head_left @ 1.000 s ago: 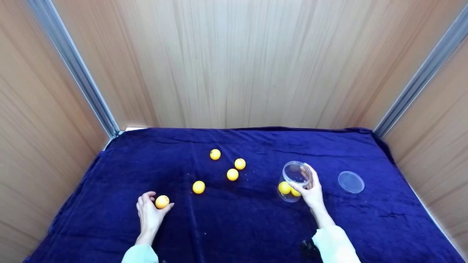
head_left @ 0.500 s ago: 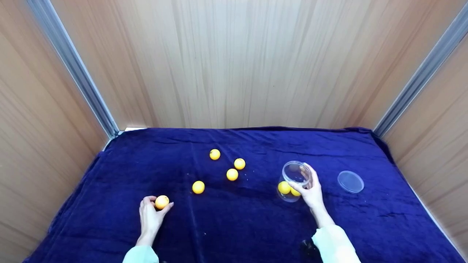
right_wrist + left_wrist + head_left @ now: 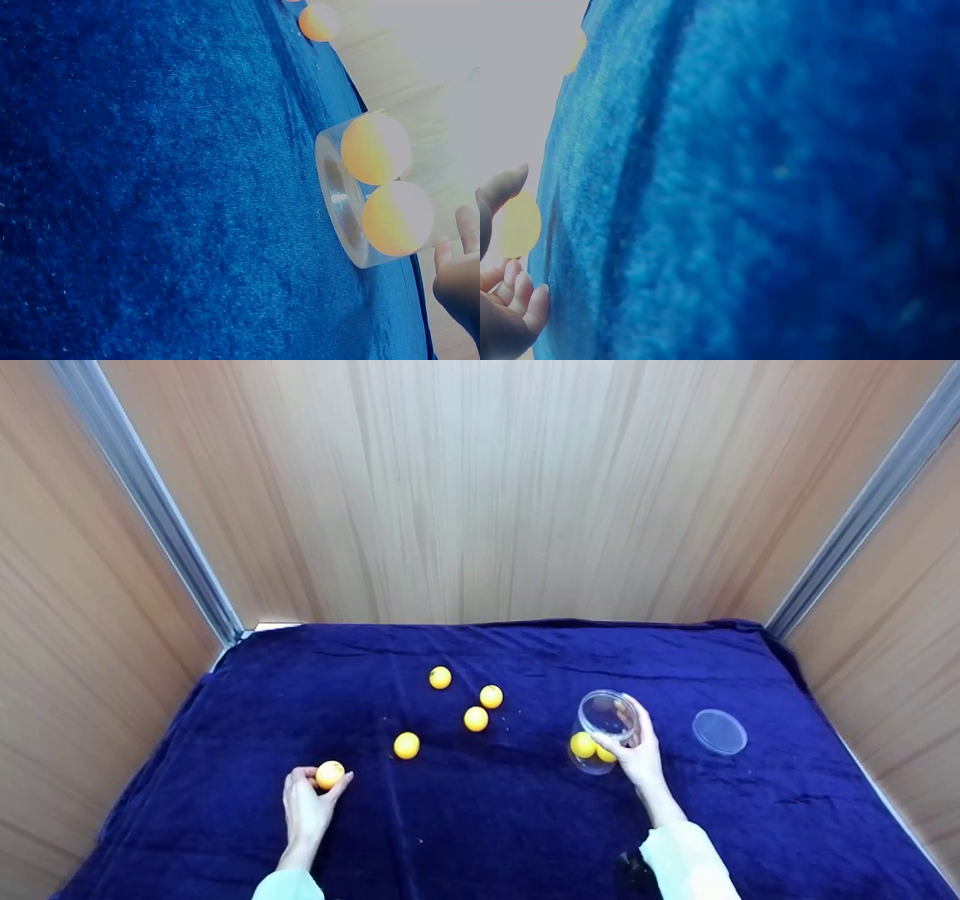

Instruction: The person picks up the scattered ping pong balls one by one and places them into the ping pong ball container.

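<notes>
My left hand (image 3: 307,814) pinches a yellow-orange ping-pong ball (image 3: 330,775) between thumb and fingers, at the left front of the cloth. That ball (image 3: 520,225) also shows between thumb and fingers in the left wrist view. On the right, my right hand (image 3: 640,754) grips the upper part of an upright, lidless clear plastic jar (image 3: 592,767). Two ping-pong balls (image 3: 376,148) are seen inside the jar, low down, in the right wrist view. Only part of the right hand appears at that view's right edge.
Several loose ping-pong balls, among them one ball (image 3: 406,745) nearest the left hand, lie mid-cloth. A clear round lid (image 3: 720,733) lies right of the jar. Dark blue velvet cloth (image 3: 525,825) covers the table; wood-grain panels (image 3: 480,495) enclose the back and sides.
The left hand's fingers have drawn in against the ball, which has shifted very slightly left. The right hand and jar hold still.
</notes>
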